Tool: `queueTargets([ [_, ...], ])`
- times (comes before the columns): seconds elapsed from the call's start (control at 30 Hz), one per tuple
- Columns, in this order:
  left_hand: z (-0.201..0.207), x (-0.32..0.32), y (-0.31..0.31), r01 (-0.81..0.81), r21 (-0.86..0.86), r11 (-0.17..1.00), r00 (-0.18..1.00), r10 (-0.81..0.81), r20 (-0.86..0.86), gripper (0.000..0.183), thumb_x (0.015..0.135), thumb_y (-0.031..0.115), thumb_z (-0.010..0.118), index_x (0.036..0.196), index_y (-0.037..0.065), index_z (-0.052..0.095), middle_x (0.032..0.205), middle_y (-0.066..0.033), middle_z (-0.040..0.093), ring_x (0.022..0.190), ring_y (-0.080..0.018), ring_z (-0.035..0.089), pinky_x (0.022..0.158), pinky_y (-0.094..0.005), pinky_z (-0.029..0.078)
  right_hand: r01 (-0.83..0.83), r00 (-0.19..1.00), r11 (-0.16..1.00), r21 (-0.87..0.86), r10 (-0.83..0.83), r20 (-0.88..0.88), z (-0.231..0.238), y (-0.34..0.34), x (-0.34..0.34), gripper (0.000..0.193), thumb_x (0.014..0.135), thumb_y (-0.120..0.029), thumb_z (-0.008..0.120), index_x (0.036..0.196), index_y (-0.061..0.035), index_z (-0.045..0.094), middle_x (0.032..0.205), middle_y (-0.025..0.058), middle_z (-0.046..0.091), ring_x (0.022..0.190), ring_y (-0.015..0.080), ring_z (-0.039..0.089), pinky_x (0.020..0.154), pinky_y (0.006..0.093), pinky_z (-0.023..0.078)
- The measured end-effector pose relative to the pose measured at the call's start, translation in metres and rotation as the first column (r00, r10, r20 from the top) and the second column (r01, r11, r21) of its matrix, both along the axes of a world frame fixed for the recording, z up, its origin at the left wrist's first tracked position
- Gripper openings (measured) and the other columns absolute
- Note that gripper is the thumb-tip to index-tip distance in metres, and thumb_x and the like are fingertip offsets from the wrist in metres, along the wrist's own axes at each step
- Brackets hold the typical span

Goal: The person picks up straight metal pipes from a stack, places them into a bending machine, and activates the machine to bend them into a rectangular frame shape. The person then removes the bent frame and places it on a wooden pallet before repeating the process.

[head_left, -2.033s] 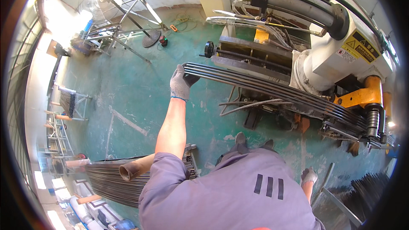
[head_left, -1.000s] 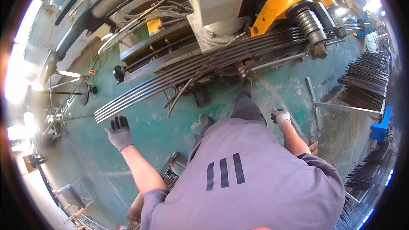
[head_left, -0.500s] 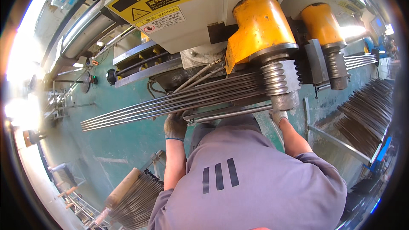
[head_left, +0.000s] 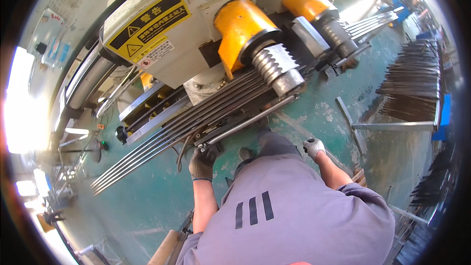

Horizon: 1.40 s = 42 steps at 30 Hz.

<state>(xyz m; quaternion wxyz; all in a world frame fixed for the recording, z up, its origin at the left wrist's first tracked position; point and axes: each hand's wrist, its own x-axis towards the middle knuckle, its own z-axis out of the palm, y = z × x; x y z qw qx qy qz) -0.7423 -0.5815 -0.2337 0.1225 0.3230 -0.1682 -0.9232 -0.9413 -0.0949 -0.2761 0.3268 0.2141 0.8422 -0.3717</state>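
Note:
My left hand (head_left: 202, 163), in a dark-palmed knit glove, is at the near-left end of a slim metal bar (head_left: 245, 121) on the machine's front edge. Its fingers are curled; what they grip, if anything, is hidden. Above it, several long metal tubes (head_left: 162, 145) run side by side out of the machine, their bare ends at the lower left. My right hand (head_left: 313, 148), in a pale glove, is closed over the floor, apart from the machine, and nothing shows in it. Beyond the tubes stands a ribbed steel bending head (head_left: 277, 68) under an orange housing (head_left: 245, 24).
A second orange housing (head_left: 306, 0) is farther right. The white machine body (head_left: 196, 24) carries a yellow warning label (head_left: 147, 22). At right, a rack (head_left: 392, 126) bears a stack of dark rods (head_left: 412, 83). A brown roll (head_left: 164, 250) lies at the lower left on the green floor (head_left: 245, 140).
My right hand has come away from beside the bending head and now hangs apart, nearer to me. My left hand stays by the bar's end. The whole view has turned, so the machine slants more.

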Motion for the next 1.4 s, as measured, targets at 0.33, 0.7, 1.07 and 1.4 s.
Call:
queueTargets([
  [0.33,0.058,-0.009,0.007,-0.035,-0.006,0.999,0.998,0.035,-0.044,0.022,0.107,0.027,0.047,0.109,0.008,0.058,0.1,-0.0081,0.055,0.096,-0.0261,0.055,0.091,-0.0383,0.049,0.089,0.917,0.95,-0.299,-0.195,-0.348,0.09,-0.049,-0.024,0.027,0.096,-0.022,0.07,0.104,0.0031,0.075,0.085,0.0069,0.074,0.075,0.0139,0.067,0.07,0.0306,0.053],
  [0.7,0.127,0.008,-0.022,-0.251,-0.234,0.939,0.961,0.212,-0.179,0.042,0.111,0.046,0.045,0.104,0.006,0.057,0.106,-0.0109,0.059,0.106,-0.0302,0.055,0.096,-0.0438,0.046,-0.098,0.582,0.66,-0.745,-0.569,-0.581,0.203,-0.132,-0.12,0.031,0.097,-0.007,0.072,0.125,0.0024,0.067,0.107,0.0079,0.074,0.092,0.0139,0.068,0.083,0.0282,0.055],
  [1.07,0.224,-0.008,-0.048,-0.416,-0.42,0.807,0.892,0.272,-0.36,0.06,0.112,0.044,0.04,0.155,0.003,0.045,0.151,-0.0167,0.054,0.13,-0.0344,0.055,0.117,-0.0472,0.04,-0.071,0.607,0.588,-0.806,-0.616,-0.503,0.216,-0.132,-0.148,0.038,0.101,-0.016,0.069,0.135,0.0014,0.066,0.122,0.0084,0.072,0.109,0.0161,0.063,0.098,0.0307,0.049],
  [1.4,0.417,-0.104,-0.008,-0.419,-0.874,0.245,0.865,0.399,-0.303,0.037,0.11,0.022,0.049,0.138,-0.002,0.056,0.132,-0.015,0.062,0.122,-0.0274,0.059,0.102,-0.0469,0.052,0.053,0.698,0.405,-0.913,-0.668,-0.256,0.244,-0.146,-0.184,0.046,0.105,-0.032,0.061,0.129,0.0066,0.067,0.121,0.0115,0.072,0.107,0.0198,0.064,0.097,0.0337,0.048],
])
